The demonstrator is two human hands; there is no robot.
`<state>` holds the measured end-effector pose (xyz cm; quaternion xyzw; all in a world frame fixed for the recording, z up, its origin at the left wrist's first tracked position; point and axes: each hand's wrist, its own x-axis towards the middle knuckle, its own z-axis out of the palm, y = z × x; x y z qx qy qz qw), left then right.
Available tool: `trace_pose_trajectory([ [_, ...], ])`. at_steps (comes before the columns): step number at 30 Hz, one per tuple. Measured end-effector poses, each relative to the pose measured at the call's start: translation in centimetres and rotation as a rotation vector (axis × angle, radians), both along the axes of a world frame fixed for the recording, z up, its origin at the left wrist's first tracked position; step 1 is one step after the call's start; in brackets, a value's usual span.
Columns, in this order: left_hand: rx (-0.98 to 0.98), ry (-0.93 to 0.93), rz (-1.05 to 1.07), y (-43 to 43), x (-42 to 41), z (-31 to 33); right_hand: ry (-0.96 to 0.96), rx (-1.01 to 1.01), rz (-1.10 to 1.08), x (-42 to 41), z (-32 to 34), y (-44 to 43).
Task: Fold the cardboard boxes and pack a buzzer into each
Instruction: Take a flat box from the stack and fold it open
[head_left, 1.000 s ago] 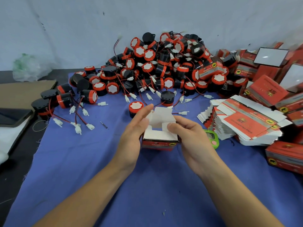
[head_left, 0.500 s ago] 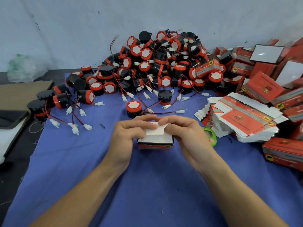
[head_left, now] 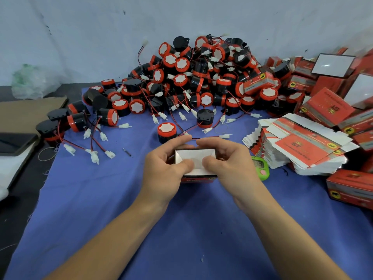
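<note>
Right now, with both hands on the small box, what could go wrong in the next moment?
1. Both thumbs press the white flaps on top of the box; the left hand and right hand might crease a flap if they push too hard.
2. A red wire lies just behind the fingers and could snag when the box is lifted.
3. The green timer sits close beside the right hand and may get knocked.
</note>
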<state>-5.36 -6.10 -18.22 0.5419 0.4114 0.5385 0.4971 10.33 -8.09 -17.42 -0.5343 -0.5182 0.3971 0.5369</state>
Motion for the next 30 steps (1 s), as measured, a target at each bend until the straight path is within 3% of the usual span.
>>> trace_pose_trajectory([
  [2, -0.012, -0.047, 0.009, -0.2, 0.0, -0.1, -0.078, 0.005, -0.001, -0.1, 0.0, -0.1],
  [6, -0.071, -0.127, 0.031, 0.0, -0.2, -0.1, -0.049, -0.055, 0.028, -0.1, 0.2, -0.2],
  [10, -0.034, -0.122, 0.066, 0.1, -0.2, -0.2, -0.269, -0.115, 0.119, 0.6, 0.4, -0.3],
  [15, 0.026, -0.185, 0.020, 0.0, -0.5, -0.2, 0.005, -0.020, 0.331, 2.5, 1.4, -0.3],
  [18, -0.031, -0.241, -0.054, 0.3, -0.3, -0.3, -0.348, 0.186, 0.171, 2.0, 0.7, -0.4],
  [21, -0.064, -0.081, -0.145, 1.2, -0.9, -0.5, -0.686, 0.365, -0.006, 0.3, -1.0, -0.2],
  [25, 0.068, 0.355, -0.275, 3.1, -3.2, -0.7, -0.529, 0.298, -0.109, -1.3, -2.3, 0.2],
  [29, 0.065, 0.538, -0.265, 4.4, -5.2, -1.2, -0.019, 0.207, -0.164, -1.0, -1.2, 0.6],
  [30, 0.057, 0.575, -0.213, 4.7, -5.6, -1.3, 0.029, 0.175, -0.228, -0.6, -0.9, 0.9],
])
